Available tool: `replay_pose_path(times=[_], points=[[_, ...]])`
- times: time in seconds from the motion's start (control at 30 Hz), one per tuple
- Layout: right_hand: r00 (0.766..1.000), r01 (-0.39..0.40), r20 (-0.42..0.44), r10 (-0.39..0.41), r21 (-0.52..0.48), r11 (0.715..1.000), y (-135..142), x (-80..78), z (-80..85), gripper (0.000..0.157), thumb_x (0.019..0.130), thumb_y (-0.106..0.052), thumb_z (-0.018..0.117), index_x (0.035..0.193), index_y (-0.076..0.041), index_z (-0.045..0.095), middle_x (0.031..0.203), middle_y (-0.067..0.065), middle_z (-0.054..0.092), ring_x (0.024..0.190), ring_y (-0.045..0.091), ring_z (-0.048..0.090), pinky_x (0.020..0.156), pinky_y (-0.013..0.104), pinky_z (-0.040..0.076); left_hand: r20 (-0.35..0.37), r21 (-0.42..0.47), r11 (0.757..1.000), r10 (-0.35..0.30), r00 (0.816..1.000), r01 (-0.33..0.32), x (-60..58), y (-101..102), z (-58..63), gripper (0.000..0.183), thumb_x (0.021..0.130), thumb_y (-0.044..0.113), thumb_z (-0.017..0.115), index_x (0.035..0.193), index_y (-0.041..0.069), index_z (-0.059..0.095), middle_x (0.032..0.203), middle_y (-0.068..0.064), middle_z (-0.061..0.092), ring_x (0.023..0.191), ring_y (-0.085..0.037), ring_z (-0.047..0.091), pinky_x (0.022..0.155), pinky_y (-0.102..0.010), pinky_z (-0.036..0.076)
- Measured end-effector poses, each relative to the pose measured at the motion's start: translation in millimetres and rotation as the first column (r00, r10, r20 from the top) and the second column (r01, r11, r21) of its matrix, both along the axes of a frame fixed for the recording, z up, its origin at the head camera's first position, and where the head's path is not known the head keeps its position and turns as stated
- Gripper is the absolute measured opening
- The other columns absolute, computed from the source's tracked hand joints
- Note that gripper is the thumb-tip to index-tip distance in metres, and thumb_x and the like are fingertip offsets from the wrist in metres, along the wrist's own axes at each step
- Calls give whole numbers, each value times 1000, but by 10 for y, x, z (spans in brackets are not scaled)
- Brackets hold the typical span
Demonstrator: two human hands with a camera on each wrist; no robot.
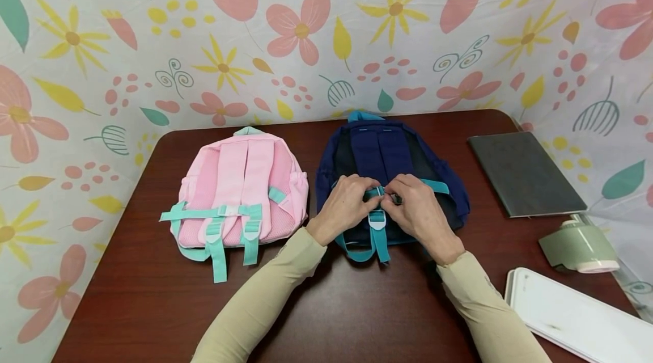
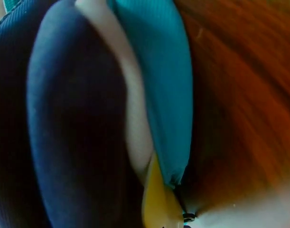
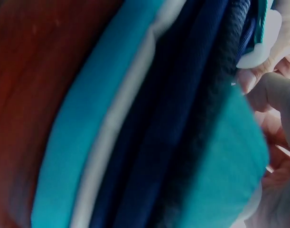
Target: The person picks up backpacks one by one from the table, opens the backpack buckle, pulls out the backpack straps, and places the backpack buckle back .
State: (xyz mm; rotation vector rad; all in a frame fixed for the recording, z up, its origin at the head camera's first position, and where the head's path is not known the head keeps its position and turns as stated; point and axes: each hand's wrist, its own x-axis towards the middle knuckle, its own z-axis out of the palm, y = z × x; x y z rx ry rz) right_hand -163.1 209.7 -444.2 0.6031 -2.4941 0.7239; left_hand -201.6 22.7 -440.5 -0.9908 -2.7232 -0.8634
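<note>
A navy backpack (image 1: 449,193) with teal webbing lies with its shoulder straps facing up. Over its lower middle, my left hand (image 1: 344,201) pinches a short teal strap (image 1: 375,193) between thumb and fingers. From the other side my right hand (image 1: 420,210) pinches at the same strap, its fingertips meeting those of the left. Just below hangs a white strap adjuster (image 1: 377,219) with loose teal ends. Fingers hide most of the joining spot. The right wrist view shows fingers (image 3: 270,90) beside a broad teal strap (image 3: 230,161); the left one shows mostly the bag's teal side (image 2: 161,85).
To the left lies a pink backpack (image 1: 232,176) with mint straps, one strap fastened across its front. A dark notebook (image 1: 525,173), a green cup-like container (image 1: 584,247) and a white flat slab (image 1: 576,312) sit at the right. Patterned cloth (image 1: 316,85) hangs behind the brown table (image 1: 153,306).
</note>
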Motion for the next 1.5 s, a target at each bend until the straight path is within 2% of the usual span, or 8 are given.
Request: replay_pose_path(times=[0.23,0.5,0.73,0.83,0.97,1.1,1.33,1.5], points=[[998,66,4,-66,-71,995,-53,18,-58,10,86,6,75,81,-2,72,80,11,67,70,19,55,62,34,47,45,25,1000,7,999,-8,2,3,-5,25,102,19,78,121,4,82,109,-12,83,92,-24,74,94,-41,60],[985,171,34,-167,-170,971,-139,46,-117,12,85,5,74,77,-4,72,75,12,67,64,18,54,61,32,44,118,57,998,15,993,-22,-4,3,-44,26,103,17,76,124,4,80,110,-12,83,92,-23,73,76,-25,55],[957,229,217,-195,-143,963,-134,64,33,9,94,-3,72,85,0,76,80,16,70,65,23,61,61,32,46,91,35,999,10,996,-14,10,7,-60,27,103,18,77,126,3,80,110,-12,82,92,-23,72,77,-27,56],[934,221,306,-185,-89,971,-124,44,120,14,99,-8,71,90,1,76,85,18,70,68,26,62,63,34,48,46,17,1000,-1,999,0,18,8,-44,28,102,16,78,126,2,79,114,-13,82,94,-24,72,80,-30,59],[915,202,364,-174,-41,979,-142,18,149,18,102,-9,68,88,1,74,85,17,69,68,26,61,63,34,48,2,8,1000,-22,1000,22,22,16,-33,26,102,13,77,126,1,79,119,-13,83,100,-25,74,87,-33,61],[921,208,350,-173,-64,976,-162,14,130,18,101,-5,66,84,-1,73,83,15,67,65,23,59,61,31,45,-13,9,1000,-18,1000,18,26,18,-37,25,101,13,78,124,2,80,116,-13,84,97,-25,74,87,-35,61],[938,201,309,-157,-116,973,-162,11,106,18,99,-2,66,83,-2,74,80,14,67,62,20,56,60,28,42,5,43,999,-15,1000,15,9,10,-33,24,100,13,79,121,1,81,113,-14,83,90,-23,73,77,-28,59],[937,200,319,-144,-151,968,-141,-2,113,19,99,-2,65,83,-3,75,78,13,67,58,15,51,58,26,39,29,55,998,-13,1000,11,10,5,-44,25,102,14,78,123,2,80,110,-14,82,85,-22,71,71,-23,54]])
